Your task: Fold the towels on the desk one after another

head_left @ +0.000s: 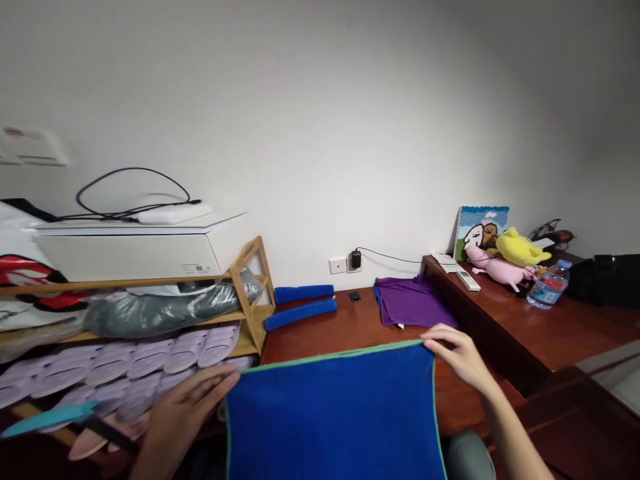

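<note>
Pinching its upper left corner, the fingers of my left hand (183,403) have hold of the blue cloth (333,420), in front of a wooden rack (247,313) lined with lilac slippers (145,357). From that corner the green-trimmed edge runs rightward, nearly straight, from one hand to the other, rising a little toward the right in my view. The cloth drops from this edge toward me, and its lower end is out of sight, so I cannot tell whether it meets the tabletop (355,327) or which way it is longer. Beyond the edge, nearer my left hand than my right, two narrow blue strips (301,314) lie one behind the other, their long axes running side to side, roughly along the same line. Farther right, a purple cloth (415,301) lies flat, just past the blue one's upper right corner; my right hand (460,357) is the nearer to it. That corner sits between my right thumb and fingers, held in a light pinch. Right of this hand, a higher tabletop (565,333) carries a pink plush toy (500,269) and a clear bottle (549,287), both well apart from the blue cloth.
</note>
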Available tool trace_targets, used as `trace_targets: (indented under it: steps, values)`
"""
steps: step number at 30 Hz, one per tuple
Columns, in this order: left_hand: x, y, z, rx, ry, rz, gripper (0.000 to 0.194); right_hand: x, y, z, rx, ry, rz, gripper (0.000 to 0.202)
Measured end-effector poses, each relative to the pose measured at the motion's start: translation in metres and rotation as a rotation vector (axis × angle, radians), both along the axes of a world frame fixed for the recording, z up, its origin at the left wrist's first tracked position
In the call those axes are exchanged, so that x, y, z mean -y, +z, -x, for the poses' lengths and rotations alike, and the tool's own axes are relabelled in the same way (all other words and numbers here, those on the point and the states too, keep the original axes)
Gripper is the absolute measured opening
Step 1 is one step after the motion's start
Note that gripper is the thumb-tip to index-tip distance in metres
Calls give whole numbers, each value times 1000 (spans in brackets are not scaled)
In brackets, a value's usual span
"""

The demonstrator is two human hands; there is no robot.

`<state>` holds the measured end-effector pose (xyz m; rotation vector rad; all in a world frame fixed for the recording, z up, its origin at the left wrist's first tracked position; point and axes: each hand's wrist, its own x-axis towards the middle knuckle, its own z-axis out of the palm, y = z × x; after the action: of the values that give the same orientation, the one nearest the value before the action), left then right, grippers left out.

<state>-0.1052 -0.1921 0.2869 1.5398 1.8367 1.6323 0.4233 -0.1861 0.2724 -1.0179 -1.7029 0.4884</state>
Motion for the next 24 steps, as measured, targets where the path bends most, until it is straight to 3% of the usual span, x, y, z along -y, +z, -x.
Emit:
trace_targets:
  steps: [2, 4, 8, 11, 18, 24]
  values:
    - [-41, -28, -1, 53, -173, 139, 56, -39, -35, 10, -5, 4, 110, 32]
    - [-81, -67, -5, 94, -278, 255, 60, -81, -75, 23, 6, 0, 241, 41]
    - [-145, -145, -14, -27, -304, 361, 53, -151, -147, 56, 110, -91, 461, 39]
    - [-176, -183, -17, -77, -267, 361, 41, -184, -181, 73, 153, -164, 490, 32]
    - [-219, -230, -15, -217, -201, 325, 25, -221, -220, 76, 242, -292, 477, 23]
    - [-230, -249, -21, -347, -124, 244, 35, -232, -227, 79, 307, -391, 438, 31]
